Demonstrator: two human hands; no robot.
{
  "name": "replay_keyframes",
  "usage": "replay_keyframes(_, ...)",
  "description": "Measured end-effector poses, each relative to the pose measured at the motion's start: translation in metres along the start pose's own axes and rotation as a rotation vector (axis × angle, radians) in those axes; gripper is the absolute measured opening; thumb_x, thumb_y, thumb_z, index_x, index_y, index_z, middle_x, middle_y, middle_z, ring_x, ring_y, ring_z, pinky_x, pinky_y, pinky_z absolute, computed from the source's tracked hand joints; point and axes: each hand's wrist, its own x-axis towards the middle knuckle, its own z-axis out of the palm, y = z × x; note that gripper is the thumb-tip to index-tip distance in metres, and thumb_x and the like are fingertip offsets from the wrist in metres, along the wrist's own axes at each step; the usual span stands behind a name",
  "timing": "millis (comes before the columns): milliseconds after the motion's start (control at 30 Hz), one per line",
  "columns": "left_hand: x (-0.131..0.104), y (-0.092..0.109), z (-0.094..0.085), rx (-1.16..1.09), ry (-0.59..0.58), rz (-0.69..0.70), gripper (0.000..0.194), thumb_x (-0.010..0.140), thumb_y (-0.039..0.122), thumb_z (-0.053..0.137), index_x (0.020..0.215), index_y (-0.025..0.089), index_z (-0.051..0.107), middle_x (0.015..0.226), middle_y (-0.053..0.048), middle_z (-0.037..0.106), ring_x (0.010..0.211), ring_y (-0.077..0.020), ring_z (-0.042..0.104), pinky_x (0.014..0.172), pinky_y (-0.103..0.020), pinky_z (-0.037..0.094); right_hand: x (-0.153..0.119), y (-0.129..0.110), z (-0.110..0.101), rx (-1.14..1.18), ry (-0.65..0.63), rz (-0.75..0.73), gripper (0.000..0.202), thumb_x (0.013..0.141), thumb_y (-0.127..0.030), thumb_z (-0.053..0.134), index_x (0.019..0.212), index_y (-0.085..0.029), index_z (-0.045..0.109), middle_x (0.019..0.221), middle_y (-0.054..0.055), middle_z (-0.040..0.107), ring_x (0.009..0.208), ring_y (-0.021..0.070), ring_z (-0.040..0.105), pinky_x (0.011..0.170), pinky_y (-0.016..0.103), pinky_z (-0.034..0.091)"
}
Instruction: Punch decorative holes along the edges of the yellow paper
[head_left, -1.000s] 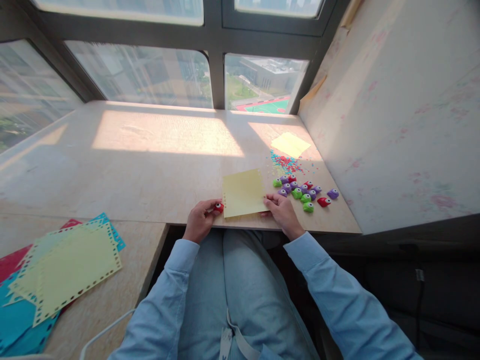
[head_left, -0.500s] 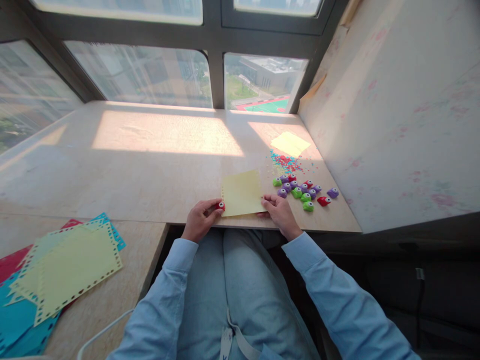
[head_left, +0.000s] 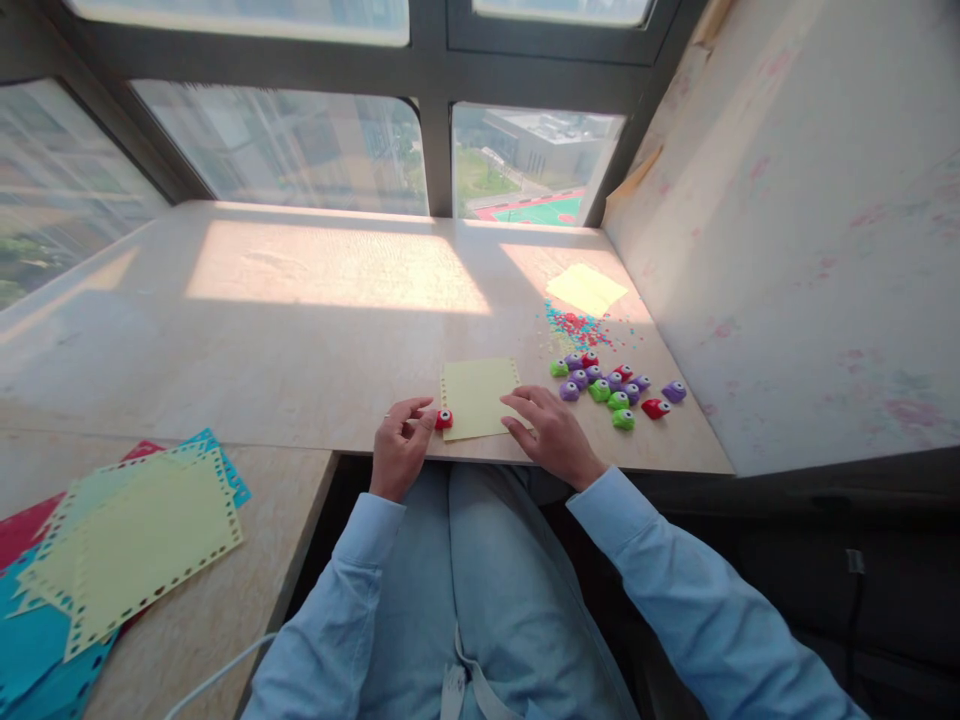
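A small red craft hole punch [head_left: 445,420] with an eye-like spot sits at the lower left edge of a pale yellow paper sheet [head_left: 476,395]. The fingertips of my left hand [head_left: 403,440] pinch the punch's left end, partly covering it. The sheet lies on the tabletop near its front edge, with small holes along its left and right edges. My right hand [head_left: 551,425] is over the sheet's right side, fingers spread and holding nothing; it hides the sheet's lower right corner.
Several purple, green and red punches [head_left: 600,388] are grouped to the right. Behind them are scattered paper bits [head_left: 577,328] and yellow sheets [head_left: 586,288]. Coloured sheets with punched edges [head_left: 157,540] are piled at left. A wall [head_left: 810,250] bounds the right side, windows [head_left: 292,150] the back.
My right hand has let go of the sheet's right edge and spread its fingers over it. The sheet has gone from tilted to flat. The red punch shows more beyond my left fingertips.
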Motion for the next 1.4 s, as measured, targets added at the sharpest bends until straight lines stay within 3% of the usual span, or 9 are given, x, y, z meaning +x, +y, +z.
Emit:
replay_keyframes(100,0.000,0.002,0.002,-0.012,-0.032,-0.029,0.033,0.084,0.045,0.063,0.100,0.016,0.068,0.093,-0.007,0.071,0.076,-0.0174,0.067,0.068,-0.030,0.054,0.010,0.001,0.018,0.006,-0.092,-0.147,0.031,0.094,-0.027,0.054,0.122,-0.020,0.064,0.135,0.014,0.057,0.127,0.0251,0.050,0.103,0.042,0.042)
replay_keyframes(300,0.000,0.000,0.003,0.009,-0.079,-0.005,0.029,0.085,0.046,0.063,0.092,0.019,0.070,0.092,-0.007,0.071,0.082,-0.0195,0.067,0.074,-0.033,0.055,0.021,0.006,0.044,-0.026,-0.120,-0.107,0.031,0.094,-0.027,0.054,0.122,-0.022,0.065,0.138,0.014,0.056,0.131,0.0268,0.047,0.105,0.046,0.038)
replay_keyframes(567,-0.008,0.002,-0.002,0.171,-0.096,0.102,0.019,0.086,0.039,0.064,0.096,0.024,0.071,0.100,-0.006,0.070,0.097,-0.0228,0.063,0.088,-0.038,0.051,0.022,-0.002,0.040,-0.060,-0.127,-0.062,0.031,0.096,-0.029,0.050,0.123,-0.022,0.063,0.140,0.013,0.055,0.133,0.0274,0.046,0.106,0.046,0.037)
replay_keyframes(1033,-0.004,0.003,-0.003,0.221,-0.072,0.090,0.015,0.087,0.034,0.064,0.099,0.026,0.070,0.101,-0.005,0.069,0.098,-0.0227,0.062,0.086,-0.039,0.053,0.023,-0.004,0.036,-0.035,-0.144,-0.060,0.031,0.096,-0.027,0.049,0.123,-0.021,0.063,0.140,0.014,0.055,0.135,0.0274,0.044,0.107,0.046,0.036)
replay_keyframes(1400,-0.004,0.008,-0.010,0.211,-0.139,0.111,0.015,0.086,0.026,0.067,0.100,0.023,0.071,0.101,-0.005,0.067,0.096,-0.0190,0.062,0.085,-0.034,0.051,0.024,-0.005,0.034,-0.040,-0.152,-0.060,0.029,0.095,-0.024,0.052,0.121,-0.019,0.064,0.139,0.015,0.055,0.134,0.0287,0.045,0.105,0.048,0.039)
